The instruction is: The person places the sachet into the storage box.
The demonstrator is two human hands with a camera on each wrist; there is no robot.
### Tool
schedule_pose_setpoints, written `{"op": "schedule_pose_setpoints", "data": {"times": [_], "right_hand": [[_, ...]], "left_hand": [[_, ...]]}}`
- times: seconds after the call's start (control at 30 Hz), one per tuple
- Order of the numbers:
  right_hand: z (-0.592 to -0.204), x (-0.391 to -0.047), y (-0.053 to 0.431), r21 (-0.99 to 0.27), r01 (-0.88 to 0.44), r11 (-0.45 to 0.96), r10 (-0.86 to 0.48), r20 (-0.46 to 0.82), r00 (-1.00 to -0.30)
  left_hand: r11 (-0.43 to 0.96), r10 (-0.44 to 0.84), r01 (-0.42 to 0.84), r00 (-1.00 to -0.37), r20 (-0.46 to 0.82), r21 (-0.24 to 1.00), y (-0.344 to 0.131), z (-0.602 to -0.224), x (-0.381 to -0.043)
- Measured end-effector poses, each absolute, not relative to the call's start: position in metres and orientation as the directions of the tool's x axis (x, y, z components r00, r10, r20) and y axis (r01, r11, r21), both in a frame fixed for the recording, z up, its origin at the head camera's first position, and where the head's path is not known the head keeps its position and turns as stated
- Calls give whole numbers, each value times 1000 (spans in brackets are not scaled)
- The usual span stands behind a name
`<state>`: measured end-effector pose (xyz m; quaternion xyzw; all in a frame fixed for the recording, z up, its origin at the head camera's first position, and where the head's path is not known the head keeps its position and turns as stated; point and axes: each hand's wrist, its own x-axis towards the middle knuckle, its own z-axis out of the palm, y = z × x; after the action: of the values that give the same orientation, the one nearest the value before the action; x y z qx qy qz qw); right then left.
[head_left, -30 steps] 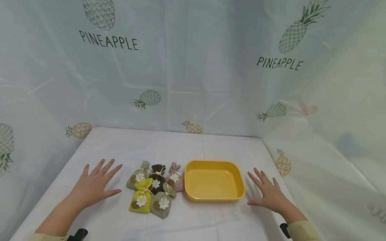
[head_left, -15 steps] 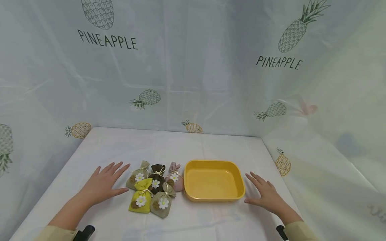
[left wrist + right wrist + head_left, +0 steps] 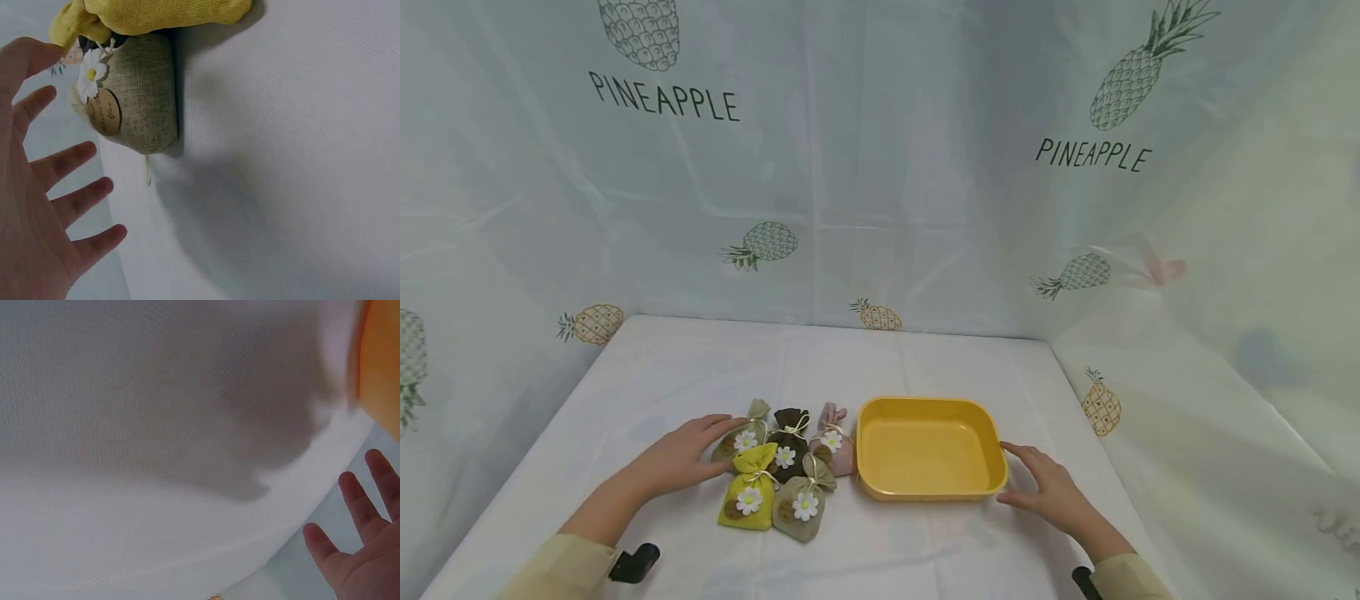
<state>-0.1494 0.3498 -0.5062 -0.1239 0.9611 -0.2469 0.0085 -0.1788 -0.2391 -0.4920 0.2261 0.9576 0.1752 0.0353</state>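
Note:
Five small drawstring pouches, each with a white flower, lie grouped on the table. My left hand [image 3: 681,458] reaches over the far-left grey-green pouch [image 3: 727,450], fingers spread and holding nothing. In the left wrist view that pouch shows a round wooden tag [image 3: 104,112], and the thumb lies near the neck of the yellow pouch [image 3: 169,14]; I cannot tell whether it touches. A dark brown pouch [image 3: 789,471], a pink pouch [image 3: 842,458] and a second grey-green pouch [image 3: 793,527] sit alongside. My right hand [image 3: 1048,496], fingers extended, is beside the right wall of the yellow tray [image 3: 925,497].
The tray stands right of the pouches, close to the pink one. A white cloth covers the table [image 3: 850,358]. Behind and at the sides hangs a pineapple-print curtain [image 3: 887,167]. A black strap [image 3: 635,563] shows at my left wrist.
My left hand has moved right, from beside the pouches to over the far-left grey-green one. My right hand has moved slightly left to the tray's side. Pouches and tray have stayed put.

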Motion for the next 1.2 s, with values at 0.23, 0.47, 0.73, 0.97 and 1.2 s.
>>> {"op": "schedule_pose_setpoints", "data": {"times": [0.23, 0.47, 0.73, 0.97, 1.2], "right_hand": [[-508, -148, 345, -611, -130, 781, -185, -26, -982], [-514, -148, 343, -688, 0, 726, -114, -120, -986], [-514, -147, 343, -678, 29, 735, -109, -161, -981], [-512, -149, 342, -665, 66, 744, -100, -208, -973], [-512, -149, 342, -675, 74, 735, -111, -227, -968]], "left_hand": [[807, 428, 350, -901, -63, 476, -233, -494, -190], [767, 418, 277, -900, -123, 579, -230, -499, -201], [735, 439, 263, -887, -143, 625, -229, -501, -212], [709, 484, 302, -866, -128, 638, -226, -499, -221], [688, 507, 282, -846, -164, 668, -225, -498, -224]]}}
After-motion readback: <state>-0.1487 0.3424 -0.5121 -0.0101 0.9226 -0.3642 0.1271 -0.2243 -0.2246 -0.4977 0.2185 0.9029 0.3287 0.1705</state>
